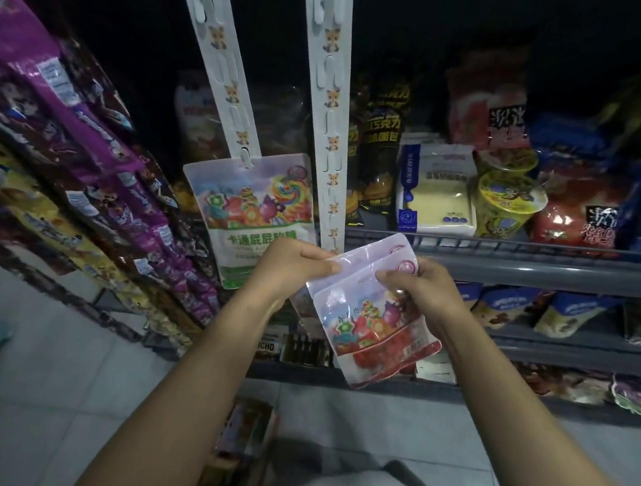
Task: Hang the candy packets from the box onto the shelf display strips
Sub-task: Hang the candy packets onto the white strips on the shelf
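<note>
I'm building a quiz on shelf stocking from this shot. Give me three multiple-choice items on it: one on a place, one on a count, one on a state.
1. Where does the hung candy packet sit?
A. at the bottom of the left display strip
B. on the right display strip
C. on the floor

2. How many white display strips hang in front of the shelf?
A. one
B. two
C. four

3. What is the state of the held candy packet?
A. hooked on a strip
B. lying in the box
C. gripped by both hands, not yet hung

Answers:
1 A: its top hole is caught on the left display strip's lowest hook.
2 B: only the left one and the right display strip show.
3 C: the left hand and right hand pinch its upper edge below the strips.
</note>
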